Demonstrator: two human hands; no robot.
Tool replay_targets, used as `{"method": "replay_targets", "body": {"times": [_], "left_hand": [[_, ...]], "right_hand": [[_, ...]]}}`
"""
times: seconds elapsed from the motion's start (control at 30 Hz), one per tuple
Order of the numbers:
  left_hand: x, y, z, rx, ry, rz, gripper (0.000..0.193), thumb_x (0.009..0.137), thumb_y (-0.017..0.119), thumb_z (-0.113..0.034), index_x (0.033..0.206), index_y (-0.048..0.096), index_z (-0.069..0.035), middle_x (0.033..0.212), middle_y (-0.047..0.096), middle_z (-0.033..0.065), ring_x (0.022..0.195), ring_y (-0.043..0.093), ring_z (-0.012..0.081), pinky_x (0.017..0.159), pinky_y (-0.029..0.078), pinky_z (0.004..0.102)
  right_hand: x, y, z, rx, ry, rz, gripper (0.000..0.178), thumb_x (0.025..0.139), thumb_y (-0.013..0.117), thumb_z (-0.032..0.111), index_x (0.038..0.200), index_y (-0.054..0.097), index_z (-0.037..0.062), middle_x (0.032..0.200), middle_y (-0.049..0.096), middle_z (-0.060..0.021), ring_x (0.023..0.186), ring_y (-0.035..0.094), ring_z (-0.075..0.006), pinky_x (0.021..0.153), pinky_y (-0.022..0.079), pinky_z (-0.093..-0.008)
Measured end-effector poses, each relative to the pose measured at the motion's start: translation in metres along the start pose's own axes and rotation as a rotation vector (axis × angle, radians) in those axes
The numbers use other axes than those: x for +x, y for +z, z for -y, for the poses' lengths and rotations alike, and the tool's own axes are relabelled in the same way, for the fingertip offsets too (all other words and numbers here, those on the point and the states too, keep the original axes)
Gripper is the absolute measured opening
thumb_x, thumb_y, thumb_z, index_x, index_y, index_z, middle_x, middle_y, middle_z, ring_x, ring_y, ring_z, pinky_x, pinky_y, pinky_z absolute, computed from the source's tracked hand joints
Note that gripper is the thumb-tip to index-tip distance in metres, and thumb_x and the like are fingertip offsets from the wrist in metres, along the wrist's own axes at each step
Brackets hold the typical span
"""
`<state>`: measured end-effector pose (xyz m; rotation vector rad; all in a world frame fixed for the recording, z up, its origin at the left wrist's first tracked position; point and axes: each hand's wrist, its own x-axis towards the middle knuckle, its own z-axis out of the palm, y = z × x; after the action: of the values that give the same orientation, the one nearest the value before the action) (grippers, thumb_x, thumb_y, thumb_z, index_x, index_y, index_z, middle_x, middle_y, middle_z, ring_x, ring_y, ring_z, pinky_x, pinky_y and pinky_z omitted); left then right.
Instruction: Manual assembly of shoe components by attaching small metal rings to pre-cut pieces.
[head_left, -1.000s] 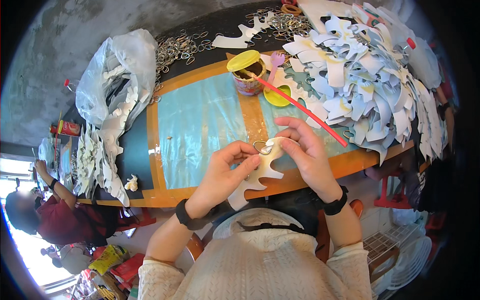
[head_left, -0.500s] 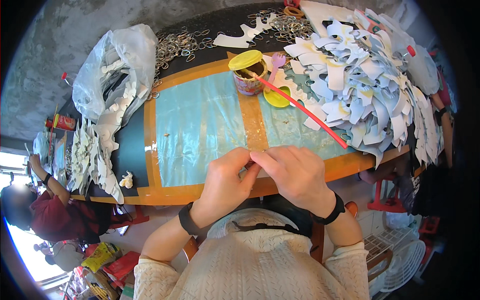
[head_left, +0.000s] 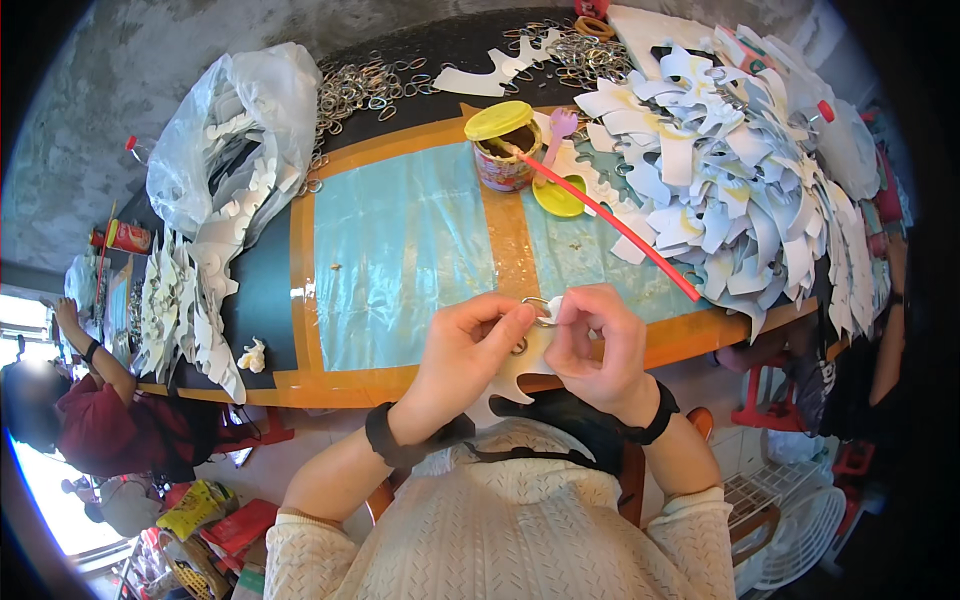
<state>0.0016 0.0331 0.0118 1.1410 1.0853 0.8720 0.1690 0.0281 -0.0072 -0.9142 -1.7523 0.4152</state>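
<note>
"White, thin and scalloped: where was that piece (head_left: 535, 360)?"

"Between the two hands, at the table's near edge, its lower part hanging toward the lap. The left hand (head_left: 462, 350) had thumb and forefinger closed on a metal ring (head_left: 538, 299) at the piece's upper end. The right hand (head_left: 605, 355) pinched the tip beside it, fingers curled in."

"And the arms?"

"Both rose from below with elbows wide and forearms angled inward, a dark band (head_left: 382, 434) on each wrist."

"What lay under the work?"

"A dark table (head_left: 270, 320), with a blue sheet (head_left: 400, 250) framed in brown tape (head_left: 510, 235). A tub (head_left: 508, 175) stood near the far side (its yellow lid was tipped up), a red stick (head_left: 630, 235) slanting out."

"Around that?"

"White pieces heaped (head_left: 735, 190) at right, loose rings (head_left: 365, 90) at the back, a cloudy bag (head_left: 180, 160) at left. Beyond rose a grey wall (head_left: 90, 110); a person in dark red (head_left: 115, 410) sat far left."
</note>
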Motion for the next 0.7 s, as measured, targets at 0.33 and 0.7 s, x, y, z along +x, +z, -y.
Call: {"method": "replay_targets", "body": {"times": [0.33, 0.7], "left_hand": [[0.0, 0.003, 0.004, 0.22, 0.19, -0.142, 0.008, 0.083, 0.066, -0.008, 0.087, 0.065, 0.0, 0.079, 0.059, 0.0059, 0.063, 0.053, 0.0105, 0.052, 0.042, 0.0227], [-0.001, 0.01, -0.001, 0.408, 0.422, -0.14, 0.006, 0.081, 0.065, -0.001, 0.087, 0.066, 0.0, 0.081, 0.062, 0.0094, 0.06, 0.055, 0.0168, 0.047, 0.041, 0.0259]], "right_hand": [[0.013, -0.022, 0.014, 0.064, 0.13, 0.165, 0.053, 0.073, 0.066, -0.003, 0.123, 0.052, 0.007, 0.085, 0.06, -0.0073, 0.06, 0.059, -0.0186, 0.05, 0.046, -0.0254], [0.009, -0.015, 0.022, -0.464, -0.127, 0.178, 0.061, 0.065, 0.069, 0.009, 0.125, 0.054, 0.0092, 0.085, 0.061, -0.0038, 0.06, 0.058, -0.0164, 0.048, 0.044, -0.0281]]}}
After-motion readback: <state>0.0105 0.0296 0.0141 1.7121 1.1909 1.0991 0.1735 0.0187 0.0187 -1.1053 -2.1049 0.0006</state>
